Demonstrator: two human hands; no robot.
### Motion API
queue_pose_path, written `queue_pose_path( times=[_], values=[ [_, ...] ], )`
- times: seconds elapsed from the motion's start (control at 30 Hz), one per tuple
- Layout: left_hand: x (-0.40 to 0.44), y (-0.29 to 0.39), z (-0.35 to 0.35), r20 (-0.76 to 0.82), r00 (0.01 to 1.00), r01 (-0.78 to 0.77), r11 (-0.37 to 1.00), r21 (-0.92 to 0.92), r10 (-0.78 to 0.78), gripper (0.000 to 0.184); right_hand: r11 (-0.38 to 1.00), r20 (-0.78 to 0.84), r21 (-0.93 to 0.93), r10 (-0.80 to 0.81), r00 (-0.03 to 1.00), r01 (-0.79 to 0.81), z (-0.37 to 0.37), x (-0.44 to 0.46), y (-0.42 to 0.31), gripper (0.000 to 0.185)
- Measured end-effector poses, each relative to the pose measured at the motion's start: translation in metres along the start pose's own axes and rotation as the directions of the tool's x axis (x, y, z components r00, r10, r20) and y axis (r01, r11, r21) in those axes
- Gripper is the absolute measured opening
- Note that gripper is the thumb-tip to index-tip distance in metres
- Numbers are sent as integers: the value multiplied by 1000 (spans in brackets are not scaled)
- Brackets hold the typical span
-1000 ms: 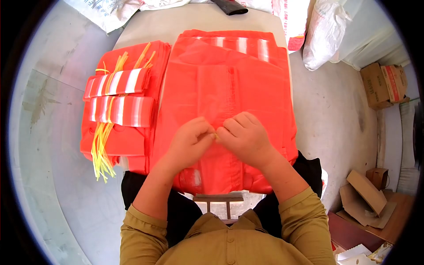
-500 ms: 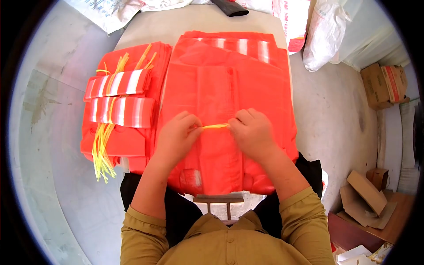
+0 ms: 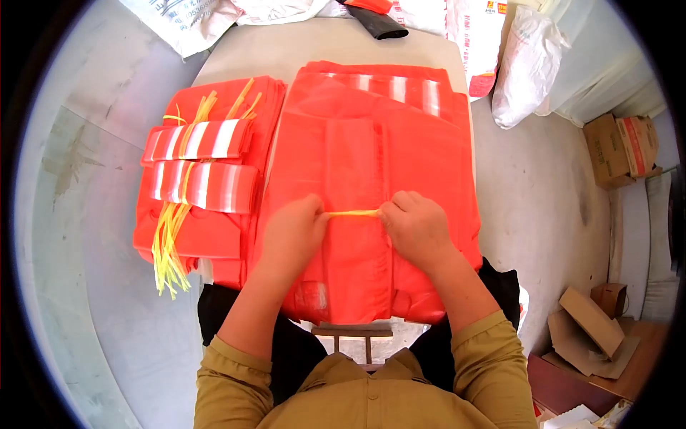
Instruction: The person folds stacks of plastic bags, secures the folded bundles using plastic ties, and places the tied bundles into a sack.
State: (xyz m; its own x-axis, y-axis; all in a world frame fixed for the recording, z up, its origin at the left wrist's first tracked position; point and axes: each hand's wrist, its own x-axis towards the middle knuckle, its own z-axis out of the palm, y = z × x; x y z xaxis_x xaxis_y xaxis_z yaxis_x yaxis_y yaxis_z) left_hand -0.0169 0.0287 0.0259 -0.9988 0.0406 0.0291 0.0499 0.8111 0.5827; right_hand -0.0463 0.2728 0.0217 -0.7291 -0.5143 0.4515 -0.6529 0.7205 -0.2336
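Note:
A yellow plastic tie strip (image 3: 352, 212) runs straight between my two hands, over a narrow folded red plastic bundle (image 3: 354, 264). My left hand (image 3: 296, 227) pinches its left end, and my right hand (image 3: 416, 227) pinches the right end with thumb and fingers. Under the bundle lies a wide stack of red plastic bags (image 3: 436, 164) with white stripes at its far edge. To the left, two striped folded bundles (image 3: 204, 187) rest on another red stack (image 3: 218, 239), with loose yellow strips (image 3: 168, 247) hanging over its near edge.
The stacks lie on a beige tabletop (image 3: 286, 46). At the far edge are white printed sacks (image 3: 189, 25) and a dark tube-like object (image 3: 379, 25). A white sack (image 3: 529, 68) stands at the right. Cardboard boxes (image 3: 611, 154) and an opened carton (image 3: 589, 336) sit further right.
My hands have moved slightly apart, and a longer stretch of the yellow strip shows between them. The whole view has shifted a little, with the stacks appearing lower.

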Motion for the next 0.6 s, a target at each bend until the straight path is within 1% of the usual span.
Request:
queue_pose_path(
  times=[0.03,0.1,0.13,0.2,0.23,0.3,0.33,0.4,0.53,0.6],
  values=[
    [0,3,2,-13,1000,-21,999,-48,21,15,1000,10,9,21,1000,-21,-2,0,0,15],
    [1,10,7,-38,998,-62,988,-142,57,15,999,-22,17,34,999,-34,-15,2,2,15],
    [1,13,11,-25,996,-88,983,-159,85,15,999,-36,21,40,999,-39,-22,3,2,14],
    [0,17,19,-6,991,-133,972,-196,135,14,997,23,-8,76,997,-76,-34,0,4,16],
    [-1,17,21,3,992,-125,977,-174,127,14,995,51,-26,94,994,-93,-37,-2,5,17],
    [0,19,23,25,992,-116,985,-129,121,14,988,97,32,145,985,-149,-31,-8,9,21],
    [0,19,23,27,993,-108,986,-128,112,14,981,119,61,174,978,-182,-29,-11,10,23],
    [-1,16,19,34,995,-91,988,-123,95,16,971,205,57,217,954,-233,-29,-10,10,26],
    [-1,14,21,26,993,-116,993,14,115,16,959,330,34,256,909,-283,-31,-6,14,32],
    [-2,15,22,22,992,-125,988,92,124,17,946,334,60,282,899,-319,-33,-3,10,29]
  ],
)
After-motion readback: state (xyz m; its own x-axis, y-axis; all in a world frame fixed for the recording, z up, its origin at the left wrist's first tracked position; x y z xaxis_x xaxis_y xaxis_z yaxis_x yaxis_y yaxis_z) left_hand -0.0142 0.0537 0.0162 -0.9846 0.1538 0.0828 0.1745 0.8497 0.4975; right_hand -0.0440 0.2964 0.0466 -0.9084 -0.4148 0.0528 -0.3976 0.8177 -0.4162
